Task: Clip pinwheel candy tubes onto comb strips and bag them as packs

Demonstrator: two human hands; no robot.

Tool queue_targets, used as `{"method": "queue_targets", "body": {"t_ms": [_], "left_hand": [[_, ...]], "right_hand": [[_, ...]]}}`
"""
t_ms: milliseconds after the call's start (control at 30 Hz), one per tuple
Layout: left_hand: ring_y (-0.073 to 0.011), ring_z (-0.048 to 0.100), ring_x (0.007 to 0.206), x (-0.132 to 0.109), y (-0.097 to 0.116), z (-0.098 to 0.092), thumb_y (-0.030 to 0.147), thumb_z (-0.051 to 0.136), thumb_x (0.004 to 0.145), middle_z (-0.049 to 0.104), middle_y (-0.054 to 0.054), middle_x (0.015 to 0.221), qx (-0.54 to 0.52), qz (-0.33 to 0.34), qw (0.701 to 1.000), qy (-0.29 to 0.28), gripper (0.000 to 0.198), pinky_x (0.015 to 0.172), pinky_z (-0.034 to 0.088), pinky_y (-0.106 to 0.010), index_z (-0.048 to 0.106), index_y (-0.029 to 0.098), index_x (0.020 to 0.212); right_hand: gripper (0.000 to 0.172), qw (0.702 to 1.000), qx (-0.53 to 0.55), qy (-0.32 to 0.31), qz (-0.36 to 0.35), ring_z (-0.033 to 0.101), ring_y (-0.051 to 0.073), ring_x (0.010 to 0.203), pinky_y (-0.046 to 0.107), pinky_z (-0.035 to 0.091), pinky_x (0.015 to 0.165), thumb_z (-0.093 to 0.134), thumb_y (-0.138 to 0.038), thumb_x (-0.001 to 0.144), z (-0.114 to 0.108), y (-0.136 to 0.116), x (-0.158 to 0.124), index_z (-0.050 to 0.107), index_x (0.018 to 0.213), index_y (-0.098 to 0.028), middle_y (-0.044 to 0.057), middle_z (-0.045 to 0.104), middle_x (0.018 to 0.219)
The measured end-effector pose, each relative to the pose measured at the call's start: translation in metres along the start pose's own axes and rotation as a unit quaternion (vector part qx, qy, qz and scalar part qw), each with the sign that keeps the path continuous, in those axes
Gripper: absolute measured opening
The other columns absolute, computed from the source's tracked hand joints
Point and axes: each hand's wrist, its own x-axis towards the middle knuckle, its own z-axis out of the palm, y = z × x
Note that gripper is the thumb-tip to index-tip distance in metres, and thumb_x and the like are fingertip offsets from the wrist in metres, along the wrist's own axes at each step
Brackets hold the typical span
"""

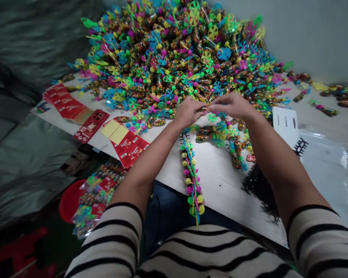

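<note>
My left hand [188, 112] and my right hand [232, 106] meet above the white table [217, 177], their fingertips pinching a small candy-filled tube [204, 109] that is mostly hidden by my fingers. Just beyond them rises a large heap of transparent tubes of coloured candy beads with plastic pinwheels [162, 58]. Nearer my body, a row of sticks topped with green, yellow and pink balls [191, 177] lies on the table, below my hands and between my forearms.
Red printed sheets [89, 125] and yellow-backed labels [124, 143] lie at the table's left. A white card [285, 125], black plastic comb strips [259, 185] and a transparent plastic sheet [321, 170] lie right. Below the left edge are a filled bag [97, 200] and a red tub [71, 200].
</note>
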Motion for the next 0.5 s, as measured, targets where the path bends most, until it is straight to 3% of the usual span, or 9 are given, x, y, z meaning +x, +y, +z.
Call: {"method": "queue_targets", "body": {"t_ms": [67, 133, 200, 267, 333, 400, 500], "left_hand": [[-0.0240, 0.055, 0.106, -0.011, -0.003, -0.010, 0.029, 0.065, 0.081, 0.066, -0.007, 0.107, -0.020, -0.034, 0.998, 0.048, 0.021, 0.098, 0.039, -0.042, 0.069, 0.019, 0.099], [-0.0232, 0.055, 0.104, -0.030, -0.009, -0.019, 0.030, 0.065, 0.081, 0.064, -0.008, 0.106, -0.051, -0.081, 0.992, 0.082, 0.022, 0.094, 0.042, -0.040, 0.068, 0.017, 0.098], [-0.0208, 0.058, 0.097, -0.054, -0.014, -0.023, 0.033, 0.063, 0.081, 0.065, -0.008, 0.102, -0.109, -0.136, 0.979, 0.101, 0.026, 0.088, 0.046, -0.035, 0.066, 0.016, 0.101], [-0.0171, 0.059, 0.087, -0.077, -0.016, -0.023, 0.035, 0.058, 0.084, 0.066, -0.007, 0.098, -0.193, -0.181, 0.958, 0.112, 0.029, 0.079, 0.048, -0.030, 0.063, 0.015, 0.105], [-0.0133, 0.057, 0.077, -0.098, -0.014, -0.020, 0.037, 0.054, 0.086, 0.067, -0.007, 0.097, -0.273, -0.210, 0.931, 0.118, 0.029, 0.071, 0.047, -0.026, 0.059, 0.016, 0.106], [-0.0109, 0.055, 0.071, -0.116, -0.011, -0.017, 0.036, 0.055, 0.085, 0.066, -0.007, 0.095, -0.315, -0.232, 0.913, 0.121, 0.027, 0.066, 0.046, -0.024, 0.058, 0.017, 0.104], [-0.0115, 0.056, 0.077, -0.137, -0.005, -0.015, 0.034, 0.059, 0.081, 0.064, -0.006, 0.095, -0.296, -0.259, 0.906, 0.154, 0.024, 0.069, 0.047, -0.023, 0.060, 0.017, 0.097]], "right_hand": [[0.030, 0.999, -0.004, 0.044, 0.027, 0.058, 0.014, 0.064, 0.026, 0.043, 0.063, 0.062, -0.043, 0.085, -0.005, 0.015, 0.002, 0.074, 0.087, -0.016, 0.001, 0.066, 0.065], [0.021, 0.994, -0.084, 0.043, 0.052, 0.061, 0.016, 0.070, 0.028, 0.045, 0.067, 0.062, -0.033, 0.085, 0.001, 0.033, 0.003, 0.075, 0.087, -0.016, 0.003, 0.069, 0.071], [0.014, 0.980, -0.193, -0.023, 0.047, 0.063, 0.021, 0.084, 0.030, 0.046, 0.076, 0.065, -0.020, 0.080, 0.014, 0.046, 0.004, 0.076, 0.088, -0.018, 0.006, 0.073, 0.086], [0.019, 0.955, -0.282, -0.091, 0.026, 0.061, 0.024, 0.097, 0.031, 0.045, 0.085, 0.062, -0.011, 0.077, 0.028, 0.052, 0.004, 0.076, 0.090, -0.017, 0.010, 0.072, 0.099], [0.022, 0.937, -0.328, -0.118, 0.014, 0.059, 0.027, 0.102, 0.034, 0.045, 0.087, 0.057, -0.008, 0.079, 0.038, 0.051, 0.004, 0.075, 0.090, -0.013, 0.015, 0.070, 0.101], [0.024, 0.938, -0.333, -0.097, 0.006, 0.059, 0.029, 0.101, 0.038, 0.045, 0.086, 0.053, -0.010, 0.082, 0.039, 0.045, 0.002, 0.073, 0.094, -0.010, 0.017, 0.069, 0.100], [0.026, 0.967, -0.254, 0.021, -0.025, 0.060, 0.029, 0.098, 0.040, 0.046, 0.086, 0.052, -0.019, 0.086, 0.031, 0.025, -0.011, 0.069, 0.105, -0.013, 0.016, 0.068, 0.103]]}}
